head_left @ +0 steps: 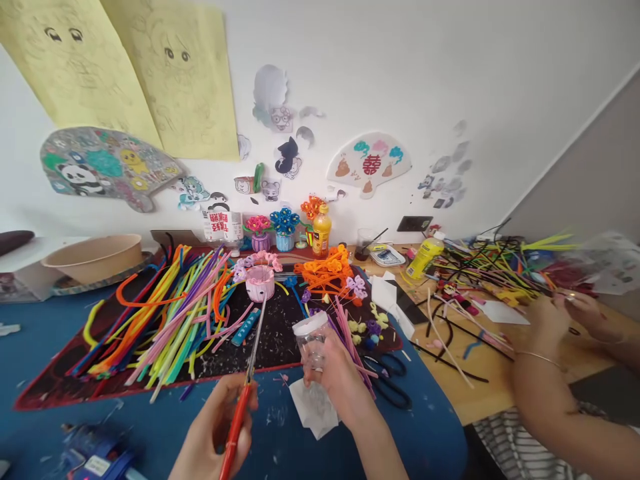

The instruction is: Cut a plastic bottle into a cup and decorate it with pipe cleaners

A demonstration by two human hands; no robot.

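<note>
My left hand (223,427) is closed around a red-handled tool (239,417) with a long, thin metal shaft; its exact kind is unclear. The shaft points away from me, its tip appearing near a small pink pot (260,285) made of pipe cleaners. In my right hand (340,380) is a small clear plastic jar (313,347) with a white lid, tilted and held above the table. Below it lies a crumpled white paper (315,410). Black-handled scissors (390,383) rest to the right of my right wrist.
Bundled pipe cleaners (185,313) cover the mat's left side. Orange pipe-cleaner pieces (327,273) and a juice bottle (323,233) stand behind. A blue glue gun (97,453) lies front left. Another person's hands (547,323) work at the right-hand wooden table (460,393).
</note>
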